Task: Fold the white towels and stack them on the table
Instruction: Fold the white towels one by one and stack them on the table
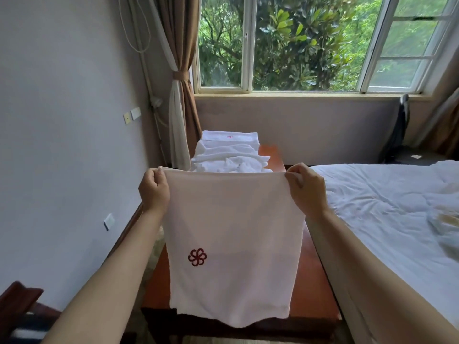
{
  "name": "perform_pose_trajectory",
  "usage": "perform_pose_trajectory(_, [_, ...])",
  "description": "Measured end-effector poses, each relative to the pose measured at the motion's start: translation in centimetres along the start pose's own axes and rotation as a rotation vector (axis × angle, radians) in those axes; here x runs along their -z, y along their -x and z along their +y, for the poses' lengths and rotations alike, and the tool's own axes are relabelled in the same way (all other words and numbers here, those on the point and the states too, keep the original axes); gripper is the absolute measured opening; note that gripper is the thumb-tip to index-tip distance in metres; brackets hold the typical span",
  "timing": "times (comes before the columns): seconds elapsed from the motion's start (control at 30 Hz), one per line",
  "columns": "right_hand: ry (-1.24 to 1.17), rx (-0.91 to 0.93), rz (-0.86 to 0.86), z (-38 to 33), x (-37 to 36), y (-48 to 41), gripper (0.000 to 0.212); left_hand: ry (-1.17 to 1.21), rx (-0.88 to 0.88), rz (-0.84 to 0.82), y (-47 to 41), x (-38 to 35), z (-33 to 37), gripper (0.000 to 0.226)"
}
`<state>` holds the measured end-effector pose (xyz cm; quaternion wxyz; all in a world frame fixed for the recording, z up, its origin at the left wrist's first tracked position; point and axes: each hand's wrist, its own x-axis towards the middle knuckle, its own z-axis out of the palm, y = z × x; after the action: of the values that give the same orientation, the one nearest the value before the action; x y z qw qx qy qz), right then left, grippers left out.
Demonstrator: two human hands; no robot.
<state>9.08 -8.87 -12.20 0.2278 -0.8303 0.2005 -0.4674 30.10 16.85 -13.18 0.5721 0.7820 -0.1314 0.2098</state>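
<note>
At centre left of the frame, the left hand [154, 188] is pinched shut on one top corner of a white towel [231, 242], the grip clamped on the hem. The towel is held up across the frame's middle, hanging flat over the tabletop [310, 281] with its red logo [197, 257] at lower left, probably so the edges can be lined up for a fold. Above its top edge, a loose pile [229, 160] and a folded stack [229, 137] lie at the tabletop's far end. At centre right, the right hand [306, 188] is clamped on the other corner, keeping the hem taut
</note>
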Motion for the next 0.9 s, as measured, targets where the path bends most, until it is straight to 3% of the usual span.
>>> perform_pose_trajectory(0.43, [-0.185,0.089,0.06,1.7,-4.4,-13.9,0.009,0.163,0.088,-0.002,-11.0,-7.6,2.7,0.026])
perform_pose_trajectory(0.7, [-0.26,-0.235,-0.251,4.5,-6.8,-5.7,0.023,0.078,0.253,-0.098,-4.8,-5.5,-4.4,0.038])
perform_pose_trajectory(0.9, [-0.173,-0.473,-0.526,6.7,-7.4,6.1,0.023,-0.063,0.437,-0.392,4.2,-1.4,-13.1,0.026])
